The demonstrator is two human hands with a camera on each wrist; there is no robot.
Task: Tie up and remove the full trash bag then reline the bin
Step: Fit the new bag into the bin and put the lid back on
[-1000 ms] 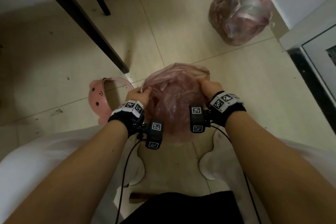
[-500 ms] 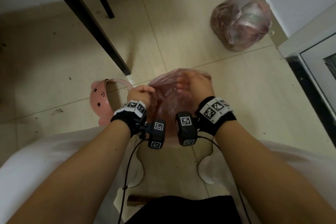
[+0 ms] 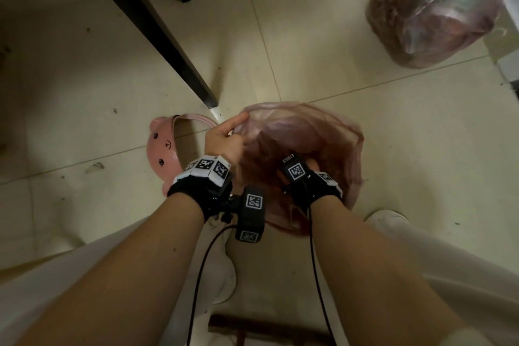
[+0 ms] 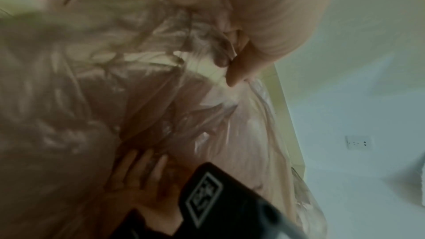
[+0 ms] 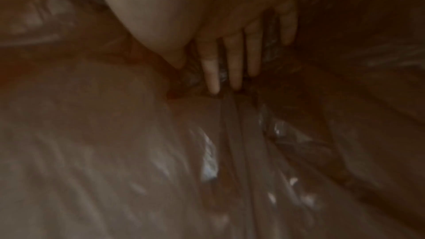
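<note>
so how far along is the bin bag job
Done: a full pink trash bag sits on the floor by the wall. In hand: the left hand holds the new pink liner's rim while the right hand pushes down inside it. Left: settling the liner around the pink bin.

In the head view the right hand (image 3: 310,167) is sunk inside the pink liner bag (image 3: 331,132), its fingers hidden. The bin under the bag cannot be seen. The full bag (image 3: 438,11) is cut off by the top edge. Both wrist views are blurred.
</note>
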